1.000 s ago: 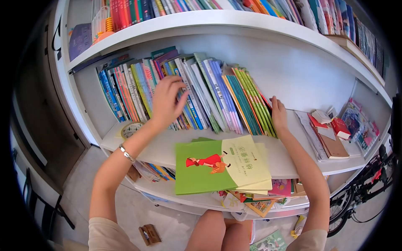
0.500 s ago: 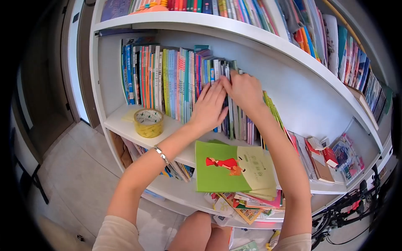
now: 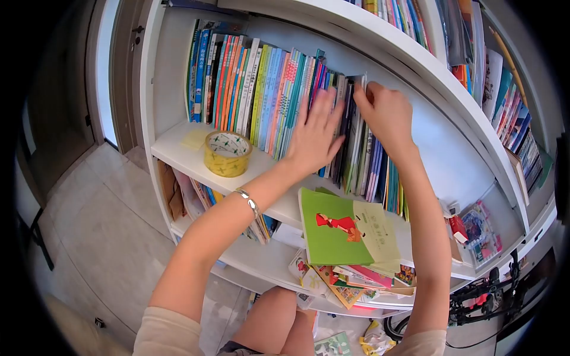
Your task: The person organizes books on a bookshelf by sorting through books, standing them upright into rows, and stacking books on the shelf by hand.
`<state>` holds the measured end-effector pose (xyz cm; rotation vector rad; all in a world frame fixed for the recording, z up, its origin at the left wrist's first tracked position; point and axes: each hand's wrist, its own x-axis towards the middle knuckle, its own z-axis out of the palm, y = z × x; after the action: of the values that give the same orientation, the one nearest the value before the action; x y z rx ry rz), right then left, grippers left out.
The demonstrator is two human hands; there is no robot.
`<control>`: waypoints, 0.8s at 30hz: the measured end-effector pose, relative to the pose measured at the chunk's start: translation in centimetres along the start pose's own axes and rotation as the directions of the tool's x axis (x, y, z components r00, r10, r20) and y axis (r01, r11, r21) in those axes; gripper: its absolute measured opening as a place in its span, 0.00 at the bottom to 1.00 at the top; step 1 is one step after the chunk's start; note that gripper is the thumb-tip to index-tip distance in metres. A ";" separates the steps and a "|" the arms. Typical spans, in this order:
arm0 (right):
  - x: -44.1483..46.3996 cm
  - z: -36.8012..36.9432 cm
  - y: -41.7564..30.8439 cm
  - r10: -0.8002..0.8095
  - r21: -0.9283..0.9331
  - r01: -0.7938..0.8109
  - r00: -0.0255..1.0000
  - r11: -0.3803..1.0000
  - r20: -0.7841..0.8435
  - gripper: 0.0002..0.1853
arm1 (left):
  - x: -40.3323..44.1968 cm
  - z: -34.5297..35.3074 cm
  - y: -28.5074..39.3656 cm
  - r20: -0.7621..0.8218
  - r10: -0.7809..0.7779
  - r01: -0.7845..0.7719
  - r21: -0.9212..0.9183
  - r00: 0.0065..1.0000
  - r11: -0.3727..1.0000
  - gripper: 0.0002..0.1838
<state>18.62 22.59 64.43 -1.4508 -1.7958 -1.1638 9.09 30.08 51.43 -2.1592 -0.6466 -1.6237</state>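
A row of upright books (image 3: pixel 270 98) fills much of the shelf in front of me. My left hand (image 3: pixel 314 133) lies against the spines in the right part of the row, its fingers stretched out. At the upper edges of the thin books just right of it, my right hand (image 3: pixel 386 115) is curled, thumb and fingers closed on a thin book (image 3: pixel 358 142); the fingertips are partly hidden. Below both hands, a green book (image 3: pixel 332 231) with a red-clothed figure on its cover lies flat at the shelf's front edge, on top of other pale covers.
A roll of yellow tape (image 3: pixel 227 155) stands on the shelf (image 3: pixel 178 142) at the left. Loose booklets (image 3: pixel 350 285) are piled under the green book. A small red box (image 3: pixel 457 228) sits at the far right. A bicycle (image 3: pixel 484 302) stands at lower right.
The view has shifted, with the shelf tilting more. My right hand has moved right, away from my left hand, and books at the row's right end stand closer together.
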 end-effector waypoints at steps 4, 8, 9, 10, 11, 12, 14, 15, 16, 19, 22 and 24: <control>-1.5 0.5 -0.2 0.021 -0.019 -0.021 0.999 1.000 0.025 0.18 | 1.5 0.6 -1.9 -0.237 -0.156 0.159 -0.004 0.959 0.987 0.43; -2.3 1.2 -0.3 0.034 -0.031 -0.034 0.999 0.999 0.028 0.18 | 3.1 0.8 -3.5 -0.093 -0.085 0.094 0.103 0.992 0.990 0.45; -2.5 1.4 -0.3 0.046 -0.021 -0.046 0.998 0.999 0.030 0.18 | 3.3 1.2 -3.7 -0.093 -0.088 0.099 0.112 0.992 0.989 0.45; -2.8 1.7 -0.3 0.057 -0.026 -0.055 0.997 0.998 0.049 0.18 | 3.1 1.6 -3.8 -0.090 -0.097 0.107 0.118 0.991 0.987 0.46; -2.9 1.7 -0.3 0.061 -0.038 -0.059 0.997 0.998 0.052 0.18 | 3.3 1.7 -3.9 -0.091 -0.104 0.115 0.125 0.990 0.985 0.46; -3.0 1.6 -0.5 0.067 -0.050 -0.064 0.997 0.997 0.051 0.19 | 3.7 1.8 -4.0 -0.098 -0.096 0.109 0.127 0.991 0.986 0.46; -3.7 1.7 -0.4 0.070 -0.095 -0.063 0.995 0.994 0.071 0.18 | 3.4 1.9 -3.8 -0.088 -0.095 0.106 0.127 0.992 0.986 0.47; -3.8 1.7 -0.5 0.093 -0.078 -0.087 0.993 0.993 0.076 0.17 | 3.2 1.7 -4.0 -0.085 -0.098 0.109 0.135 0.992 0.985 0.47; -4.0 1.5 -0.6 0.118 -0.062 -0.113 0.990 0.992 0.080 0.16 | 3.1 1.6 -3.9 -0.101 -0.087 0.103 0.162 0.991 0.981 0.47; -2.8 0.8 -1.0 -0.042 -0.005 0.042 0.990 0.999 -0.136 0.18 | 2.1 1.4 -4.0 -0.045 -0.042 0.048 0.142 0.998 0.989 0.47; 1.3 2.4 -1.8 -0.220 0.020 0.234 0.939 0.972 -0.265 0.21 | 1.9 1.1 -3.7 -0.011 -0.042 0.043 0.179 0.999 0.983 0.44; 3.6 5.4 -2.6 -0.224 0.065 0.240 0.955 0.969 -0.195 0.23 | 1.6 0.9 -3.6 0.009 -0.037 0.034 0.237 0.999 0.971 0.41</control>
<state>15.69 28.98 64.11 -1.0637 -1.8956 -1.2725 8.20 33.77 52.79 -1.9976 -0.8414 -1.4676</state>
